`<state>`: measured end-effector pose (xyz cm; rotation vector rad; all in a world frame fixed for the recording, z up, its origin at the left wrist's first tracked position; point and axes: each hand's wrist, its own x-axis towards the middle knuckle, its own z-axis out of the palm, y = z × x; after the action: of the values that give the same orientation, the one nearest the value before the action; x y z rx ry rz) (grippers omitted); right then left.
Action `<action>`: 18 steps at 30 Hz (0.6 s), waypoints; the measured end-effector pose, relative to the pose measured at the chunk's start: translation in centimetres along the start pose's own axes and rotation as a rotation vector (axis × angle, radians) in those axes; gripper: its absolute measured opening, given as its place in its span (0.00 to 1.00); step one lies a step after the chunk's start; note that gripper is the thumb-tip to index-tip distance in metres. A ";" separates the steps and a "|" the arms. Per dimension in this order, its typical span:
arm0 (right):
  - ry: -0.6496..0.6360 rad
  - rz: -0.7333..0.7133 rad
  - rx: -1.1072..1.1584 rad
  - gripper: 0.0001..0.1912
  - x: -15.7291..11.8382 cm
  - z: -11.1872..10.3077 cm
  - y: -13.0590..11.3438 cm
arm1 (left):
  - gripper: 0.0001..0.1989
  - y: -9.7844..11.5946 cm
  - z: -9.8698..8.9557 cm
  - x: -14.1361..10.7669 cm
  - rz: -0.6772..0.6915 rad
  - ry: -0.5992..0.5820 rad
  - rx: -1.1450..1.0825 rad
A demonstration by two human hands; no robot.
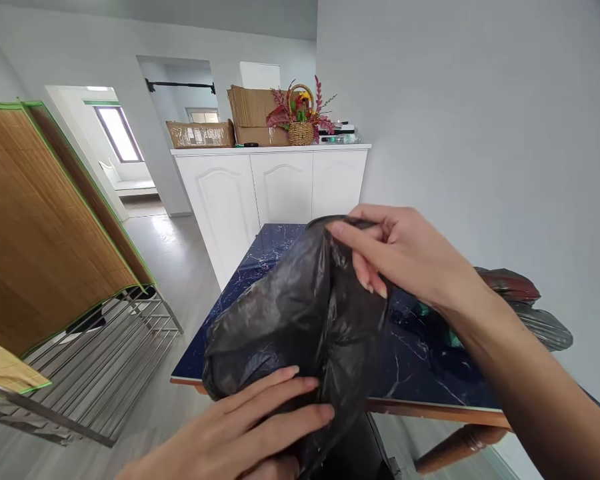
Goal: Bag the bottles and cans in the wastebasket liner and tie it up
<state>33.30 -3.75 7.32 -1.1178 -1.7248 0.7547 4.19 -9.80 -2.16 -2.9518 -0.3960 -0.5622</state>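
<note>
A thin black plastic bag [285, 307] is spread over the near end of the dark blue marbled table [405, 373], creased down its middle. At its upper edge, my right hand [385, 247] pinches the plastic between thumb and fingers. My left hand [255, 427] rests lower on the bag, its fingers stretched out against the plastic; its thumb is hidden. Part of the bag hangs past the table's front edge, above something black that I cannot make out.
Dark red and grey rolled plastic bundles [510, 287] lie by the wall at right. Behind stands a white cabinet [285, 180] with cardboard boxes [255, 113] and a flower basket [301, 130]. A metal rack [130, 347] with bamboo mats [45, 220] is at left.
</note>
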 end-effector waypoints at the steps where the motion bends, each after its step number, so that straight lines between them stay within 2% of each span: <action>1: 0.058 -0.046 0.037 0.19 0.2 0.0 -0.1 | 0.13 -0.1 0.1 0.1 -0.056 -0.048 -0.069; 5: 0.225 -0.198 0.113 0.17 0.6 0.1 0.2 | 0.08 -0.5 1.0 -0.3 -0.356 -0.130 -0.390; 7: 0.288 -0.257 0.104 0.16 0.4 0.2 0.3 | 0.16 -0.7 1.7 0.0 -0.567 -0.173 -0.441; 10: 0.364 -0.276 0.067 0.15 -0.3 0.1 0.1 | 0.26 -1.3 2.5 1.2 -0.858 -0.300 -0.342; 11: 0.382 -0.262 0.053 0.14 -0.5 0.0 0.0 | 0.27 -1.6 2.7 1.7 -0.888 -0.350 -0.287; 13: 0.406 -0.220 0.025 0.13 -0.9 -0.5 -0.1 | 0.24 -2.3 2.8 2.1 -0.845 -0.397 -0.168; 15: 0.416 -0.175 -0.003 0.12 -1.4 -1.3 0.1 | 0.22 -3.0 2.5 1.9 -0.746 -0.350 -0.090; 18: 0.402 -0.103 -0.119 0.15 -2.8 -2.2 1.1 | 0.25 -3.8 1.1 0.6 -0.616 -0.255 -0.097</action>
<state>36.20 -5.86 6.27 -1.1604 -1.4832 0.3372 4.06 -5.88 -2.74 -2.9667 -1.3621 -0.2499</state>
